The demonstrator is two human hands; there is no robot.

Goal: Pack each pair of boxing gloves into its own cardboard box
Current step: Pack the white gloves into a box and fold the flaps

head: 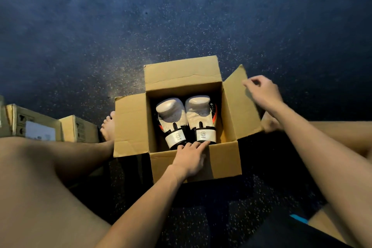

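Observation:
An open cardboard box (130, 125) stands on the dark speckled floor between my bare legs, all of its flaps spread outward. Inside lie two white boxing gloves side by side, palms up, cuffs toward me: the left glove (172, 115) and the right glove (199, 111). My left hand (190, 158) rests flat on the near flap, fingertips touching the gloves' cuffs. My right hand (262, 90) hovers over the upper edge of the right flap (237, 102), fingers loosely curled, holding nothing that I can see.
Two closed cardboard boxes, a larger closed box (32, 125) and a smaller closed box (79, 129), stand at the far left beyond my left leg. My left foot (108, 127) lies against the open box's left flap. Another piece of cardboard (322, 225) shows at bottom right.

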